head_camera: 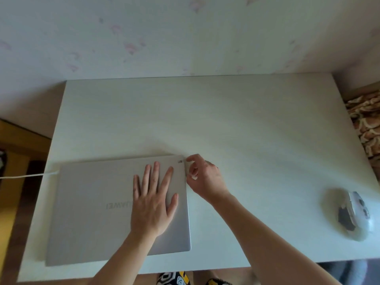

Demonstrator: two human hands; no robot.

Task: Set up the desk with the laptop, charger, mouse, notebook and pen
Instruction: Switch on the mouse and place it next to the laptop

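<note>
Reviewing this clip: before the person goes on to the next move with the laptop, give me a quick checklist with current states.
1. Laptop lies flat on desk, lid closed: ok.
2. Left hand pressed flat on the lid, steadying it: ok.
3. Right hand at the laptop's right edge, pinching something small; what it is: cannot tell.
4. White cable reaches the laptop's left edge; fully plugged: cannot tell.
5. Mouse on desk, upside down: not ok.
6. Notebook and pen on desk: not ok.

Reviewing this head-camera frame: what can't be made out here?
- What the right hand pinches at the laptop far right corner: its own fingers hide it.
- Where the white cable leads: cut off by the left edge; its plug end is too blurred to read.
- The mouse details: motion blur.
- Lid under the left hand: covered by the flat palm.
- Notebook and pen: not in view.
</note>
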